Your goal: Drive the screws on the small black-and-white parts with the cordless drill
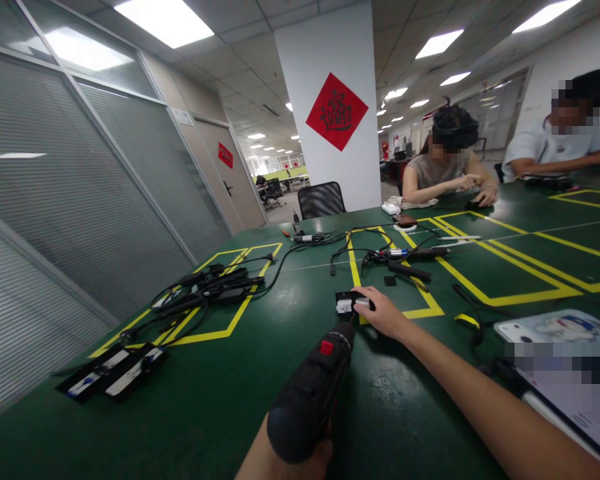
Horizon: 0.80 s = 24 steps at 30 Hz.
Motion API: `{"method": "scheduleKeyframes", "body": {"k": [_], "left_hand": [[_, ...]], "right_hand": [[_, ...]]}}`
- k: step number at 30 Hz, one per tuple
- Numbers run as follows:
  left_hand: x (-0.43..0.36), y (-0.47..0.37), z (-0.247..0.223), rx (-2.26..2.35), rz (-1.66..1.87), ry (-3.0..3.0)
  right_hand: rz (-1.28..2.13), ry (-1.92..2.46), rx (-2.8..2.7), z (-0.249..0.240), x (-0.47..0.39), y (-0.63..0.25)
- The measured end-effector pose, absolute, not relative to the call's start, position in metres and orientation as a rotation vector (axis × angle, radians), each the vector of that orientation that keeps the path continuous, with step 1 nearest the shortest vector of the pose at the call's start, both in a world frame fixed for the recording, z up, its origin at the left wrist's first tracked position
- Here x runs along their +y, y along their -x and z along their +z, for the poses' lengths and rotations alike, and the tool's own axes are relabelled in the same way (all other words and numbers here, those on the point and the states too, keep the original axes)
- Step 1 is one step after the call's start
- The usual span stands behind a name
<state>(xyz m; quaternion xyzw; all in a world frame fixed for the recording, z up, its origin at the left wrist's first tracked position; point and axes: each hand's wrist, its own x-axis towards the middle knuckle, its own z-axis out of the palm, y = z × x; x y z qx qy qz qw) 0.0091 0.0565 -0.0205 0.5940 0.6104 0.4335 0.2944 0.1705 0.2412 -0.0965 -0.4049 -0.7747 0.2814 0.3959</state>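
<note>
My left hand (321, 455) is closed round the handle of a black power drill (310, 393) with a red switch on top; the drill's body hides most of the hand. Its chuck points forward, and the bit tip is close to the near edge of a small black part (339, 297) with a white label or insert. Whether the bit touches the part cannot be made out. Reaching in from the right, my right hand (375, 309) has its fingers on the part's right side, holding it against the green table (260, 407).
Cables and black devices (230, 287) lie at the left, near two black-and-white panels (130, 373). Beyond my right hand are a pen-shaped tool (415, 253) and black pieces. A phone (555, 330) lies at the right. Two people sit across the table.
</note>
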Motion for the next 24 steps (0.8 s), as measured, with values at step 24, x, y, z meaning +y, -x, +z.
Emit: {"method": "scheduleKeyframes", "body": {"k": [24], "left_hand": [[0.060,-0.013,-0.026,1.581,1.141,-1.606]], "right_hand": [[0.731,1.023,-1.954,-0.093,0.239,-0.171]]}}
